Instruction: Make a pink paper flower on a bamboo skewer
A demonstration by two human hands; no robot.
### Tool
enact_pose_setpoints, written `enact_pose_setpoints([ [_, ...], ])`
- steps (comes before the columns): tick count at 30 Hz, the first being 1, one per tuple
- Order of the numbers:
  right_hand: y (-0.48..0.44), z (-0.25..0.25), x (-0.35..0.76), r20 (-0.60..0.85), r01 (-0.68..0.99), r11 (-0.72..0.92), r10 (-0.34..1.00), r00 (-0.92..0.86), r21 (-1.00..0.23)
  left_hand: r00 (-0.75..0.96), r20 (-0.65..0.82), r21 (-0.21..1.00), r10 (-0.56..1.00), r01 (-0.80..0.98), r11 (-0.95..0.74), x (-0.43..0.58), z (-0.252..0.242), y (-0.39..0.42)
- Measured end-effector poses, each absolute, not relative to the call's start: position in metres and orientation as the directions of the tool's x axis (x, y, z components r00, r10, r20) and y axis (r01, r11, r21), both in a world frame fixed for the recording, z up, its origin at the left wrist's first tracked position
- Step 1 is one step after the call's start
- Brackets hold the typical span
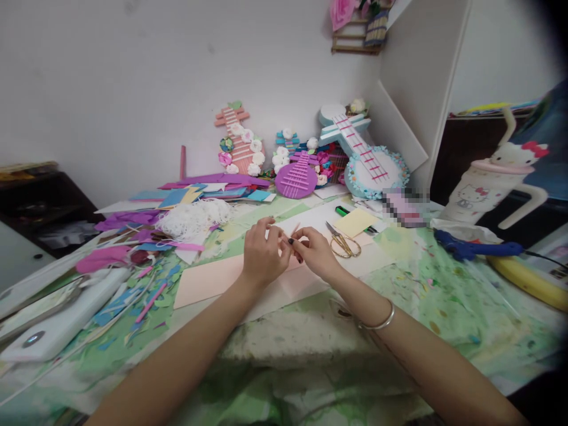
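My left hand [265, 253] and my right hand [314, 251] meet over the middle of the table, fingertips pinched together. Between them pokes up the tip of a thin pale-pink strip [296, 227]; the rest of it is hidden by the fingers. Under and beside the hands lie a peach-coloured sheet [206, 279] and a white sheet [377, 260]. Gold-handled scissors [345, 245] rest just right of my right hand, blades pointing away. A pale yellow card [355, 222] lies behind them, partly over a green-and-black pen or cutter [341, 210].
Paper-flower-decorated model instruments, including a purple one [296, 178] and a light-blue one [375, 171], lean along the wall. White shredded strands [195, 220], scraps and a white power bank [66, 316] fill the left. At right are a blue glue gun [477, 245], a banana [528, 281] and a tumbler [477, 192].
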State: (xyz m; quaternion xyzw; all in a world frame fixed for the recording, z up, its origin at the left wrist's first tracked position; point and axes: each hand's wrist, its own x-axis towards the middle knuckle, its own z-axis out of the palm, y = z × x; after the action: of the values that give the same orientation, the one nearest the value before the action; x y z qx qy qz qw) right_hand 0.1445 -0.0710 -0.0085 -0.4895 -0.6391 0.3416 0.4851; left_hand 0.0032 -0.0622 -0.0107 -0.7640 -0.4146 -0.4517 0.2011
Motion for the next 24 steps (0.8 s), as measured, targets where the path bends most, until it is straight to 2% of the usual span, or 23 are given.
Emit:
enact_pose_setpoints([
  [8,-0.0687,-0.0135,0.1408,0.315,0.339,0.301,0.949,-0.013,-0.892,0.287,0.861,-0.021,0.42,0.845,-0.535,0.0047,-0.0119,-0.0585],
  [24,-0.0669,-0.0125,0.1459,0.299,0.391,0.271,0.954,0.013,-0.88,0.353,0.834,-0.02,0.425,0.788,-0.615,0.0003,-0.0148,-0.053],
])
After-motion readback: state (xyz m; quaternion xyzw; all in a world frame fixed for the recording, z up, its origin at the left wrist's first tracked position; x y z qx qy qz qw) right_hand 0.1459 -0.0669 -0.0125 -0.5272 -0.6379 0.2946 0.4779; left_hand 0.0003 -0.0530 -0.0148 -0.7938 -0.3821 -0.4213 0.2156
